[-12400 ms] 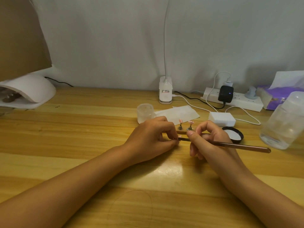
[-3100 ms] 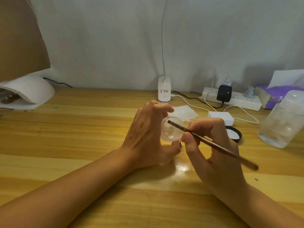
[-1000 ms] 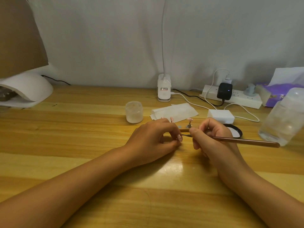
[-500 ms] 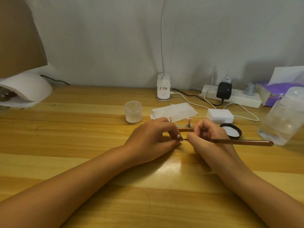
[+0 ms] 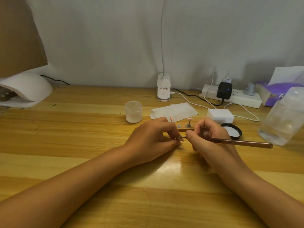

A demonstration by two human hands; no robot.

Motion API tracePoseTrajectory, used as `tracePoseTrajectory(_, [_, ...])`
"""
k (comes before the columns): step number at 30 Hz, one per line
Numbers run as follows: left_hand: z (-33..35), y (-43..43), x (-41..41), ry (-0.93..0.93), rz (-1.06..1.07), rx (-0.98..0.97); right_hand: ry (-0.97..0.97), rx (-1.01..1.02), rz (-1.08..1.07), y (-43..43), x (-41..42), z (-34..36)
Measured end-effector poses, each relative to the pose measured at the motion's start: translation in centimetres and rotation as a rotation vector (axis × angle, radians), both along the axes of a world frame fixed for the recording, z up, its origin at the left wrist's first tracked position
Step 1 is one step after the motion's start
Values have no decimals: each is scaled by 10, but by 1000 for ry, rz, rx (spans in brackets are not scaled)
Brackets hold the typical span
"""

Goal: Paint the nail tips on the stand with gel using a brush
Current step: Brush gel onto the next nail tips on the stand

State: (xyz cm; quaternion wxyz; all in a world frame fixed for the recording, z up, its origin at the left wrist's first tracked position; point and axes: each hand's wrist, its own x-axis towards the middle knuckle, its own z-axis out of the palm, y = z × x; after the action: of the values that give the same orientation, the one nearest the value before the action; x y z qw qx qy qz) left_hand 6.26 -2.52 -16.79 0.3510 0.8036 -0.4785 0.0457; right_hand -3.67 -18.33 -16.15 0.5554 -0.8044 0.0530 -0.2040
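Now right hand [image 5: 209, 137] holds brush [image 5: 243, 143]; left hand [image 5: 154, 137] pinches nail tip [image 5: 181, 138].

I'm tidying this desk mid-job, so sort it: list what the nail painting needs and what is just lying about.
In use:
- brush, gripped by the right hand
- nail tip, pinched by the left hand
- stand with more tips
- gel jar
- jar lid

Lying about:
- power strip
- tissue box
- clear bottle
- white block
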Motion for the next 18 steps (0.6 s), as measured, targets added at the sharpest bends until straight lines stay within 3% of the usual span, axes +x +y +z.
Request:
tracePoseTrajectory(7, [-1, 0, 0, 14, 1, -10, -41, -34, -51, -1, -1, -1])
tracePoseTrajectory(13, [-2, 1, 0, 3, 3, -17, -80, 158, -150, -1, -1, 1])
tracePoseTrajectory(18, [-1, 1, 0, -26, 13, -14, -54, 132, -133, 0, -1, 1])
